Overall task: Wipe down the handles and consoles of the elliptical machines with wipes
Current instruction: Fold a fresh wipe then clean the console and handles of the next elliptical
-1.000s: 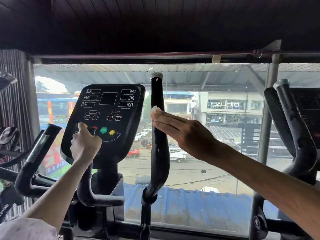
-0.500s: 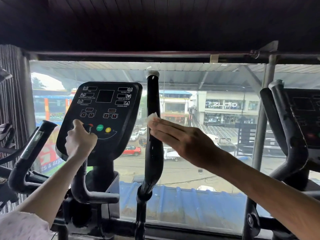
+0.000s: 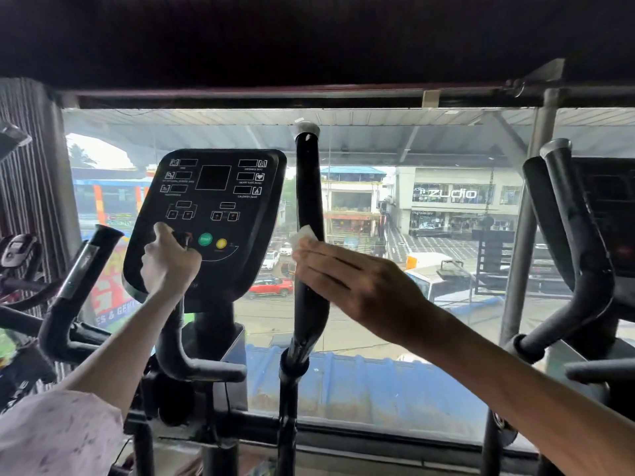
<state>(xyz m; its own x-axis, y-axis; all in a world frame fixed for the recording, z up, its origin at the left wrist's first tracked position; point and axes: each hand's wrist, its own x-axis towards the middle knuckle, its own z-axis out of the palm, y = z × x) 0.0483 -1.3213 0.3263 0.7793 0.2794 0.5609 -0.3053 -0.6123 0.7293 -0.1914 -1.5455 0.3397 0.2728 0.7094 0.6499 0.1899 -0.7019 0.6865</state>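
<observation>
The right hand [image 3: 364, 286] lies flat, fingers straight, pressing a small crumpled white wipe [image 3: 304, 235] against the tall, rounded black handle [image 3: 309, 214], whose glossy foam grip is capped in grey. The left hand [image 3: 168, 261] curls in a fist round the inner curved handlebar [image 3: 171, 341] before the smooth, matte black console [image 3: 213, 214].

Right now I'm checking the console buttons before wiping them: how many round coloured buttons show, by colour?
Green button: 1
Yellow button: 1
Red button, partly hidden behind the left hand: 1
Total: 3, all along the lower part of the console.
</observation>
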